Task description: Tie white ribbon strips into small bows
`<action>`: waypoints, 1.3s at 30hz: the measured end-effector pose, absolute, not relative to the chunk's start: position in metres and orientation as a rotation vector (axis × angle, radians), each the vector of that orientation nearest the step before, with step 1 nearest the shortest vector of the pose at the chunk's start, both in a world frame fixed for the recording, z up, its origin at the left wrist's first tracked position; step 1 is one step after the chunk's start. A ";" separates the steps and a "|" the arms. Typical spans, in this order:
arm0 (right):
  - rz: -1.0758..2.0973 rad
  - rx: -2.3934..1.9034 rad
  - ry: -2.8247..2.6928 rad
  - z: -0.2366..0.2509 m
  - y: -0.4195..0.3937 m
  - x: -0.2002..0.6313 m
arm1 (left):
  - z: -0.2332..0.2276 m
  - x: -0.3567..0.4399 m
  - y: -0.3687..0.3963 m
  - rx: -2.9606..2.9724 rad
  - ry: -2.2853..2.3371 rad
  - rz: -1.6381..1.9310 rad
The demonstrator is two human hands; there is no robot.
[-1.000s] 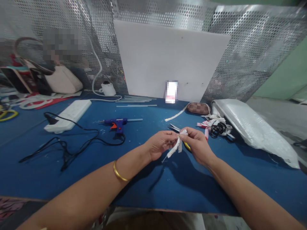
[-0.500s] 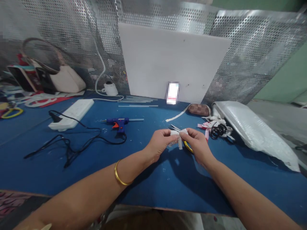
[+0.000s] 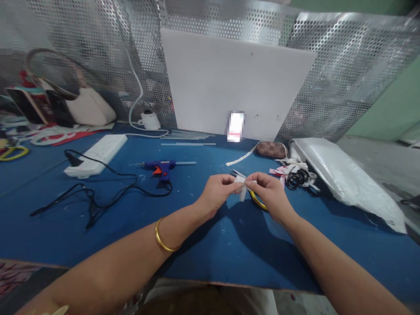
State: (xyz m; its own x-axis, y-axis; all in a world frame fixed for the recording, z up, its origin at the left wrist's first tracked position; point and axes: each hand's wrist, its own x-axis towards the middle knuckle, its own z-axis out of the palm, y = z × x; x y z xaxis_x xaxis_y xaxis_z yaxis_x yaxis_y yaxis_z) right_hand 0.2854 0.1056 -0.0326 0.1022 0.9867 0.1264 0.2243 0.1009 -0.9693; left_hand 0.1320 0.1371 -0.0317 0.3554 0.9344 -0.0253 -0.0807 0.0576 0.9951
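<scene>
Between my two hands is a small piece of white ribbon (image 3: 242, 194), one tail of it hanging down with a patterned edge. My left hand (image 3: 220, 192) pinches its left side between thumb and fingers. On the right, my right hand (image 3: 267, 192) pinches the other side, fingertips nearly meeting the left ones. Below and behind the right fingers lie scissors with a yellow handle (image 3: 257, 201); their blades point up and left, and part of them is hidden by my hands.
A blue glue gun (image 3: 163, 166) with its black cord lies left, near a white power strip (image 3: 98, 155). Clear glue sticks (image 3: 188, 144) lie farther back. A lit phone (image 3: 236, 126) leans on a white board (image 3: 236, 78). At right are a brown checkered pouch (image 3: 271, 149), black bands (image 3: 297, 178) and a plastic package (image 3: 348, 179).
Both hands keep their pinch on the white ribbon. The fingers have shifted slightly, and the hanging tail has swung a little to the left.
</scene>
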 end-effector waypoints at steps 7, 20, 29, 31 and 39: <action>1.003 -1.178 -1.251 -0.032 0.103 0.283 | -0.037 0.137 0.135 1.028 0.795 0.906; 1.095 -1.240 -1.212 -0.029 0.106 0.286 | -0.044 0.138 0.135 0.896 0.804 0.789; 1.350 -1.096 -0.850 -0.040 0.106 0.277 | -0.051 0.140 0.138 0.788 0.725 0.736; 1.356 -1.092 -0.840 -0.041 0.106 0.277 | -0.051 0.140 0.139 0.767 0.721 0.741; 1.267 -1.089 -0.925 -0.045 0.107 0.278 | -0.051 0.139 0.138 0.829 0.710 0.716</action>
